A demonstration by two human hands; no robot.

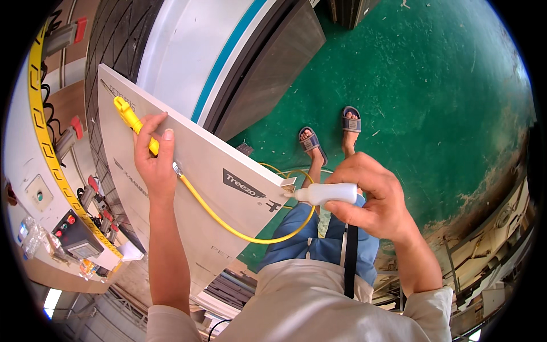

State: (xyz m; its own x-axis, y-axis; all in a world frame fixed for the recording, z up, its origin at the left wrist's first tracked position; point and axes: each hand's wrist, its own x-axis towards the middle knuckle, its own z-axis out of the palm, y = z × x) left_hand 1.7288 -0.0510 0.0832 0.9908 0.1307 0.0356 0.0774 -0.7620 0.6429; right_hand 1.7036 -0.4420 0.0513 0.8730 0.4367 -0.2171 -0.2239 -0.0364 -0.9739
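Observation:
My left hand (154, 168) is closed around a yellow air blow gun (131, 118), over the face of a large pale board (188, 205). A yellow hose (208, 214) runs from the gun's metal fitting and loops toward my legs. Between the thumb and fingers of my right hand (376, 196) is a white squeeze bottle (330, 193), lying sideways. Its nozzle points left at the board's near right corner; whether it touches cannot be made out. A small pale flap (289, 182) sticks out at that corner.
A white machine body (188, 45) with a teal stripe stands beyond the board, above a dark grey panel (273, 74). Far left is a control panel (77, 231) with red buttons, beside a yellow rail (43, 114). My sandalled feet stand on the green floor (433, 102).

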